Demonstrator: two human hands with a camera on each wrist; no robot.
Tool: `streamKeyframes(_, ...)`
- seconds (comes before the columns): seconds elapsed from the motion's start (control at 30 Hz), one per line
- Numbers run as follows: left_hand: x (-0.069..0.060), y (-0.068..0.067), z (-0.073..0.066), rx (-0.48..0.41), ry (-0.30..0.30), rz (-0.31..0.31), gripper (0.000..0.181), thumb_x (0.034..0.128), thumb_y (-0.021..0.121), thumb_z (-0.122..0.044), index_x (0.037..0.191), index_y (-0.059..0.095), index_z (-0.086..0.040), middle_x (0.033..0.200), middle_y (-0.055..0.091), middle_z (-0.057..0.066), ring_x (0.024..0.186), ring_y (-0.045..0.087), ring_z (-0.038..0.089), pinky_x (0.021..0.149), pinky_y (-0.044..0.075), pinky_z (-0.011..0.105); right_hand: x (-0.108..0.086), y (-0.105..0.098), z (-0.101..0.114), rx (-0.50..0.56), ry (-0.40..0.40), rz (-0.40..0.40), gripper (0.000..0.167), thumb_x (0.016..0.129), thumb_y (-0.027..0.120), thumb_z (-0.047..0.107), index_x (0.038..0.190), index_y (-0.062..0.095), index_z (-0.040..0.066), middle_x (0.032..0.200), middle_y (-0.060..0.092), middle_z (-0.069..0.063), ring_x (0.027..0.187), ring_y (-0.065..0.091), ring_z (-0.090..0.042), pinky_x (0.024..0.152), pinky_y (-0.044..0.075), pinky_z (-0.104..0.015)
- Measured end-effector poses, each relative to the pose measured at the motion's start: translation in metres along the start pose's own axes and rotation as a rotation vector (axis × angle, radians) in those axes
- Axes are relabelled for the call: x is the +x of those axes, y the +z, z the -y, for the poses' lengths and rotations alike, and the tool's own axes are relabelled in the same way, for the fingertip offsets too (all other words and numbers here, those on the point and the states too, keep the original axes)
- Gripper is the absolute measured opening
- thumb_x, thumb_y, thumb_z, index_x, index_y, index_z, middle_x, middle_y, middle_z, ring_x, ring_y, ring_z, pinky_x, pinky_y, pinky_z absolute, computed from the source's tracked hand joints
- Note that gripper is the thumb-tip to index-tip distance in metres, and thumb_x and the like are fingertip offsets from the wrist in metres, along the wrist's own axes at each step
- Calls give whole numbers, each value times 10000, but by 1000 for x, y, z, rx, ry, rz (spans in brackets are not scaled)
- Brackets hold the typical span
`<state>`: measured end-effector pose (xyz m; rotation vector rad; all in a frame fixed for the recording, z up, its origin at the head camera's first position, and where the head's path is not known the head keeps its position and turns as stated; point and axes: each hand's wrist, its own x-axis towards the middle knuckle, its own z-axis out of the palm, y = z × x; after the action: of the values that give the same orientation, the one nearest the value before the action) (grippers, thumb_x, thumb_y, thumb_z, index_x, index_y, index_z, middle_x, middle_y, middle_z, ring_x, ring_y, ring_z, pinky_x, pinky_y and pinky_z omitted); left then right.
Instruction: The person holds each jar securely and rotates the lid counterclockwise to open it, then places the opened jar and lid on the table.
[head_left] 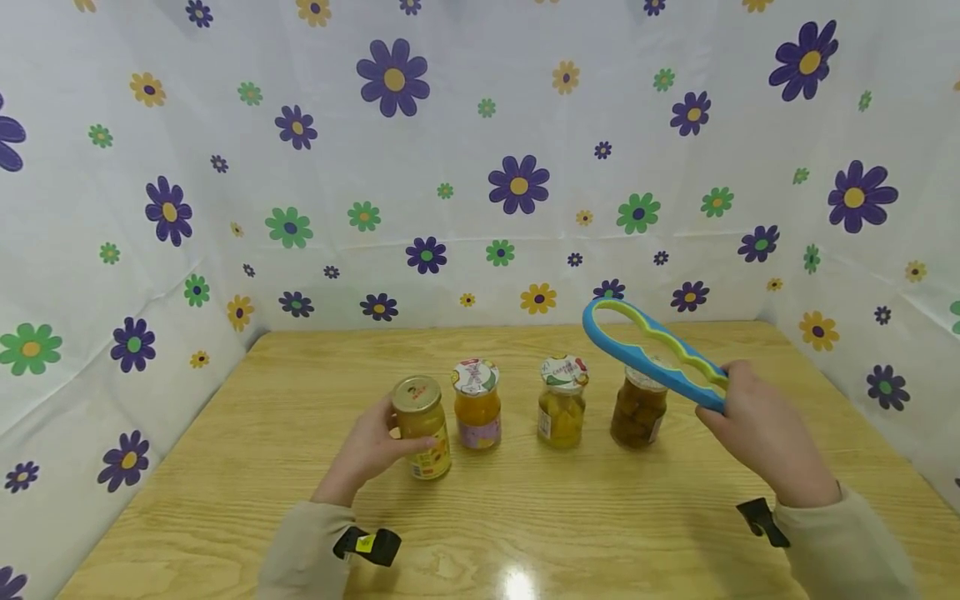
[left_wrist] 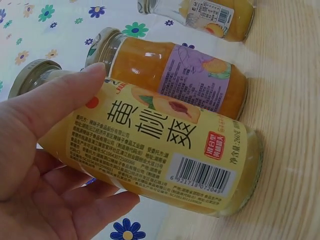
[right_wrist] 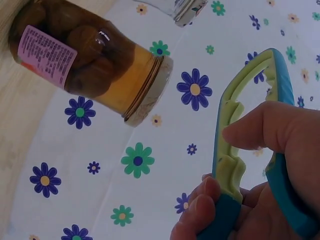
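Note:
My left hand [head_left: 367, 450] holds a glass jar of yellow peaches [left_wrist: 170, 145] with a gold lid, thumb on one side and fingers on the other. The jar stands on the table, leftmost of the jars. My right hand [head_left: 768, 442] grips a blue and green jar opener [head_left: 678, 382] by its handle end, raised above the table. The opener's scalloped green inner edges show in the right wrist view. Beneath and behind it stands a jar of dark brown fruit [head_left: 636, 414], its lid partly hidden by the opener in the head view.
Next to the held jar stands an orange jar [head_left: 478, 408] with a purple label. A jar with pale yellow pieces [head_left: 561, 414] is between it and the brown one. A flower-patterned curtain [head_left: 465, 125] surrounds the wooden table [head_left: 510, 517] at the back and sides.

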<state>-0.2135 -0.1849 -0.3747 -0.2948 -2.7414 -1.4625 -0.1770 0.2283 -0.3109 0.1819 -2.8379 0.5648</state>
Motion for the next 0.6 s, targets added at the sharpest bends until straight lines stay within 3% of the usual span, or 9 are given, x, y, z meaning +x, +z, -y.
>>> streamKeyframes(0.33,-1,7,-4,-13,1,9,707,671,775,-224,1268,424,-79,1216,496,143,1089,475,343,866,394,491,3,11,23,10,-64,-2,468,776,613,116,1083,378,-148,831,540,-227,573,470,-213,466,398,-311)
streamKeyframes(0.6,-1,13,-7,-19,20,12,685,666,778,-213,1252,452,-71,1194,517,117,1073,489,326,857,406,477,3,18,38,4,-110,0,472,762,650,107,1072,396,-144,824,543,-209,598,487,-213,483,418,-330)
